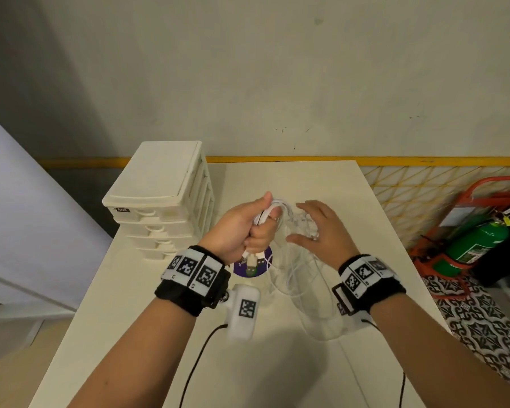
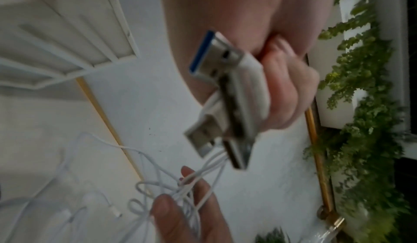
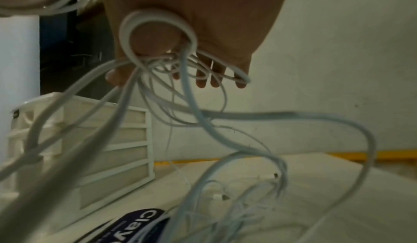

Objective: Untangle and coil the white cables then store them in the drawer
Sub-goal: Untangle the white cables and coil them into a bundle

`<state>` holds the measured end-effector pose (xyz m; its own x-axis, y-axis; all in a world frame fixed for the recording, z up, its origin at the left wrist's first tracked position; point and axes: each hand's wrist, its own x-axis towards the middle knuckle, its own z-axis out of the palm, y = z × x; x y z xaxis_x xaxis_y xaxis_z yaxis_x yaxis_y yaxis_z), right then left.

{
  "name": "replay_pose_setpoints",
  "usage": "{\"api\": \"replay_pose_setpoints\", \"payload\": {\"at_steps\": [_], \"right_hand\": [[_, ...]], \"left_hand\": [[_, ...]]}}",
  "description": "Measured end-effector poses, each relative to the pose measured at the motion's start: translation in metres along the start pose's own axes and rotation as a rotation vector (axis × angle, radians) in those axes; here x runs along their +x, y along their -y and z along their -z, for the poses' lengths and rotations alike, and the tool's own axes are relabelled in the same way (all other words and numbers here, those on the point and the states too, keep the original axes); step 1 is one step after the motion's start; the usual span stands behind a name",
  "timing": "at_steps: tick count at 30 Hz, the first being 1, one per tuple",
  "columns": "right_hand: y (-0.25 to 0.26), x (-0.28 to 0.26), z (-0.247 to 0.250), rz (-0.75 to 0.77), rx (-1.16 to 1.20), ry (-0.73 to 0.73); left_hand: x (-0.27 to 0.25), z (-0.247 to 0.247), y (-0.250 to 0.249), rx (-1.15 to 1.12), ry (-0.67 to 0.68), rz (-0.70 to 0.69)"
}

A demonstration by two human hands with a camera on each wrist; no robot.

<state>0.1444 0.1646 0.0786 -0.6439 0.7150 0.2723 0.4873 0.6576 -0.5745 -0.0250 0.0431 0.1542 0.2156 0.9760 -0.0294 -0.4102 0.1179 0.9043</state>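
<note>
The left hand (image 1: 242, 228) is gripping a bunch of the white cables (image 1: 277, 212) in a closed fist, raised above the table (image 1: 277, 363). Out of the bottom of that fist the USB plugs (image 2: 216, 93) are sticking side by side (one shows a blue insert in the left wrist view). The cable strands are arching over the top of the fist toward the right hand (image 1: 321, 228), then falling in loose, tangled loops onto the table between the two forearms.

The right hand is hovering just beside the left one with its fingers (image 3: 200, 79) spread and nearly straight; thin strands are draping over and between them, but the fingers are not curling around any of them. In the right wrist view several small connector ends (image 3: 220, 197) are lying on the table among the tangle.

The white drawer unit (image 1: 162, 198) is standing at the far left corner of the table, its drawers all pushed in. A round purple sticker (image 1: 252, 267) is lying on the table under the left hand. Off to the right, beyond the table, a green fire extinguisher (image 1: 474, 245) is leaning in an orange stand.
</note>
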Motion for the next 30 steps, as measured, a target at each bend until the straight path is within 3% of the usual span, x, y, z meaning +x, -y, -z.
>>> {"api": "replay_pose_setpoints", "payload": {"at_steps": [3, 5, 8, 12, 16, 20, 25, 27, 30], "right_hand": [[-0.004, -0.01, 0.0, -0.09, 0.173, -0.017], [-0.01, -0.015, 0.007, -0.103, 0.193, -0.066], [-0.014, -0.016, 0.016, -0.063, 0.131, -0.118], [-0.01, -0.011, 0.017, -0.003, 0.035, -0.255], [-0.005, -0.01, 0.013, -0.135, 0.01, -0.346], [0.019, -0.005, 0.005, -0.187, 0.281, -0.305], [0.054, 0.003, -0.003, -0.206, 0.58, -0.184], [0.056, 0.001, 0.001, -0.166, 0.625, -0.077], [0.048, -0.004, 0.006, -0.11, 0.682, 0.202]], "left_hand": [[-0.001, 0.005, -0.007, 0.008, -0.043, -0.044], [-0.006, 0.016, -0.011, 0.136, -0.151, -0.07], [-0.012, 0.031, -0.011, 0.304, -0.313, -0.09], [-0.015, 0.039, -0.007, 0.317, -0.551, -0.105], [-0.015, 0.04, -0.002, 0.293, -0.758, -0.129], [-0.009, 0.023, 0.012, 0.43, -0.817, -0.096], [0.006, 0.007, 0.039, 0.523, -0.752, -0.025], [0.007, 0.009, 0.039, 0.496, -0.758, -0.018], [0.003, 0.01, 0.031, 0.469, -0.807, -0.009]]}}
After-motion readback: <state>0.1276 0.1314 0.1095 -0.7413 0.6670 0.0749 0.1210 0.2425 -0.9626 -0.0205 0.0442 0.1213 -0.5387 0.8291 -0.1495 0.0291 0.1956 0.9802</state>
